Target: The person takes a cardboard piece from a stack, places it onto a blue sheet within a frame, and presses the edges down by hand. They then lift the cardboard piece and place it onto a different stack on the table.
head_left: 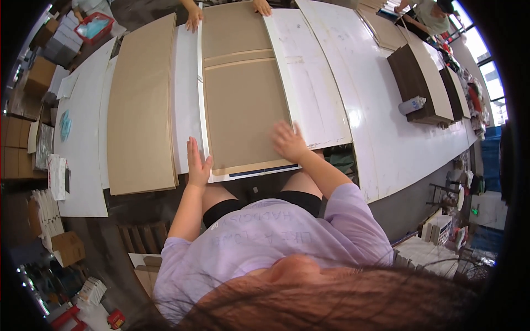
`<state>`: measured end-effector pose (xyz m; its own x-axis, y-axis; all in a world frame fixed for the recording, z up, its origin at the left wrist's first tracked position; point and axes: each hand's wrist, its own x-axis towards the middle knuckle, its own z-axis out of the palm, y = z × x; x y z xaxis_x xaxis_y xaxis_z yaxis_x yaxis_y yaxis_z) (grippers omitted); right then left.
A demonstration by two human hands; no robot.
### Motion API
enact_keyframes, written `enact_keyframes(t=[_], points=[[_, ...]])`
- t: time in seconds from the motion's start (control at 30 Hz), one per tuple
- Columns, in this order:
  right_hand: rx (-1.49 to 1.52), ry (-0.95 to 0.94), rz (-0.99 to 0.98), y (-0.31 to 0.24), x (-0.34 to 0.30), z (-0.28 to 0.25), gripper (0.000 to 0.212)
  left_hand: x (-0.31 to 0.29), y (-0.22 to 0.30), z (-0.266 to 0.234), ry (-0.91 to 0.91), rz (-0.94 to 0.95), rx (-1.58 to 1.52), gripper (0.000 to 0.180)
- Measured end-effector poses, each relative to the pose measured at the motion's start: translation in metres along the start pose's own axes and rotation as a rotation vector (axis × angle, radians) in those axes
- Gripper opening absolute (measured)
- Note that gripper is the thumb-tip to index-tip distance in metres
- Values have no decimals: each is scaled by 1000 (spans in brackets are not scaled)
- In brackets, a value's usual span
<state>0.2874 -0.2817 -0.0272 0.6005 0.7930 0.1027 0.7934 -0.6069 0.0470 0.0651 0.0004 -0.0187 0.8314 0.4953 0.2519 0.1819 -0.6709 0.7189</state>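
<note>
A long brown cardboard panel [246, 113] with white folded side edges lies lengthwise on the table before me. A lighter strip crosses it further up, and a dark blue strip shows at its near edge. My left hand [197, 163] stands on edge against the left white side near the close corner, fingers stretched out. Over the right side near the close end is my right hand [288, 142], fingers spread and slightly blurred; whether it presses on the panel I cannot tell. Neither hand holds anything. At the far end, another person's hands [194, 18] rest on both white sides.
A stack of brown cardboard sheets [141, 105] lies to the left. Rightward, the white tabletop [381, 116] bears dark brown boxes [417, 83] and a spray can [412, 105]. A red basket [94, 27] stands far left. Another person [428, 19] works at far right.
</note>
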Motion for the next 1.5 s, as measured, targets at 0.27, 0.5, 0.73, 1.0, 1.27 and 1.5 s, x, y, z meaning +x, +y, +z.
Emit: enact_keyframes(t=[0.27,0.5,0.73,1.0,1.27,1.5], points=[[357,90,-433,-49,-29,12,25,-42,31,-26,-213,119,-25,66],[317,224,-431,-53,-21,-24,10,-11,55,-43,-357,274,126,82],[223,388,-372,-28,4,-167,28,54,61,-86,-23,441,156,33],[1030,235,149,116,9,-165,88,128,73,-101,2,352,-406,17],[1222,573,-7,120,48,-135,26,134,52,-98,68,264,-538,13],[1454,627,48,118,39,-139,24,136,61,-90,121,292,-627,13]])
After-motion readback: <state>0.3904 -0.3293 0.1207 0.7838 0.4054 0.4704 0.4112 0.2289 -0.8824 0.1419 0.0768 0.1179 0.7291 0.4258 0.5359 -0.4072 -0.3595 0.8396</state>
